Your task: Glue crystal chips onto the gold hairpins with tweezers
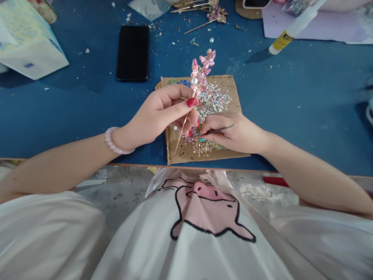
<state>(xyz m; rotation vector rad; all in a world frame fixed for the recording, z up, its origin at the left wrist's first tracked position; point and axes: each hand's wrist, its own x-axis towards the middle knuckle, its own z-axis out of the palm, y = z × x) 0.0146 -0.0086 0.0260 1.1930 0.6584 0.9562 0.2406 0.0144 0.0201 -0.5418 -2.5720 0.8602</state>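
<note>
My left hand [163, 111] pinches a gold hair stick [200, 77] between thumb and fingers. Pink butterfly-like pieces and pearls cluster at its upper end, and the bare pin slants down below my fingers. Lower on the right, my right hand [230, 132] is closed around slim metal tweezers [223, 128]; their working tips are hidden by the fingers. Both hands are over a piece of brown cardboard [236, 93]. Silvery rhinestones [217, 99] are heaped on it, with a gold and pink pile of small stones [201, 147] near my right fingertips.
A black phone [133, 53] lies behind the cardboard to the left, near a tissue box [37, 58]. More hair sticks [204, 24] lie at the back. A glue bottle [287, 37] stands back right by a lilac sheet [320, 25]. A loose pearl [211, 39] rests on the blue table.
</note>
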